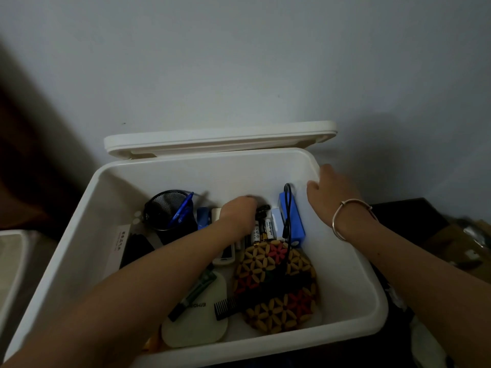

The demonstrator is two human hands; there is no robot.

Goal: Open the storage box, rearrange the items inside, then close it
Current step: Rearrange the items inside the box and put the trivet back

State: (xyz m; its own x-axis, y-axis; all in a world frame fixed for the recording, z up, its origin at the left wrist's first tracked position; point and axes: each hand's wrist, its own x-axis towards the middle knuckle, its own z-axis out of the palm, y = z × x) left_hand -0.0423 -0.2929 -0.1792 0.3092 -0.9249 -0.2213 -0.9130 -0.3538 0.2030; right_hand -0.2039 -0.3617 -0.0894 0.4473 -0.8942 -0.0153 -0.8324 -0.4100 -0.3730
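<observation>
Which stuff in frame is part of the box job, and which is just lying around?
Job: storage box, lid, left hand among batteries, right hand gripping the rim, pen cup, beaded mat, power bank.
Lying about: white bin at left, cardboard clutter at right.

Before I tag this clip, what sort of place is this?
Likely a home corner: a white storage box holding batteries and a mesh pen cup, set against a plain wall.

Dim corner by a pale wall (pixel 239 62)
The plain wall fills the upper frame. A dark brown panel (pixel 29 155) runs down the left edge. A black surface (pixel 403 208) and a cardboard box (pixel 449 240) sit at middle right.
</observation>
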